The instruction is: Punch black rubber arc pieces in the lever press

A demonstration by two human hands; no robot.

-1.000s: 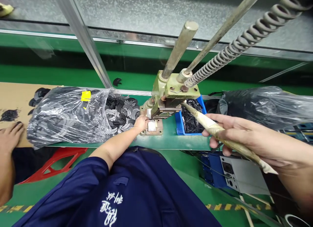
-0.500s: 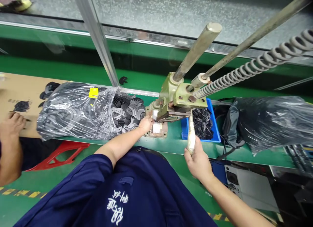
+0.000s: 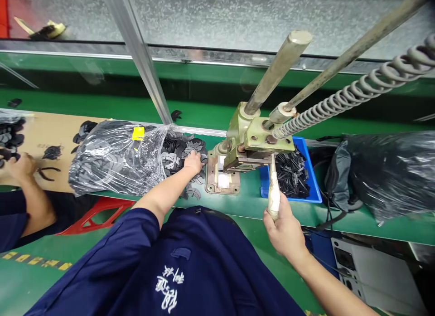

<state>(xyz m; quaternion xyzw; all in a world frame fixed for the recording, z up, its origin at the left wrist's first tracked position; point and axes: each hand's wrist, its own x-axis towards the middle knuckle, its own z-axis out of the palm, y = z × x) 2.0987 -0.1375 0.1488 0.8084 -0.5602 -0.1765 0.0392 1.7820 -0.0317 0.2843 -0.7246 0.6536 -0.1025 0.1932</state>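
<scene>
My left hand [image 3: 193, 162] is over the pile of dark curved pieces [image 3: 174, 153] at the mouth of a clear plastic bag [image 3: 115, 159]; its fingertips are hard to make out. My right hand [image 3: 284, 227] is wrapped round the pale, taped lever handle [image 3: 273, 196] of a green hand press [image 3: 268, 133]. Below the press head, to the right of my left hand, lies the metal base plate [image 3: 223, 187] with a whitish pad. A blue tray [image 3: 316, 189] of small black parts [image 3: 292, 173] stands just right of the handle.
At the far left another person's hand [image 3: 23, 167] is over cardboard [image 3: 64, 171] near black pliers [image 3: 49, 173]. A slanted metal post [image 3: 146, 62] rises behind the bag. Dark plastic bags [image 3: 394, 166] lie at the right, and a red stool [image 3: 95, 216] stands below the bench.
My left hand has moved left from the press base to the curved pieces. My right hand still holds the handle. The other person's hand has moved, and the view has shifted slightly.
</scene>
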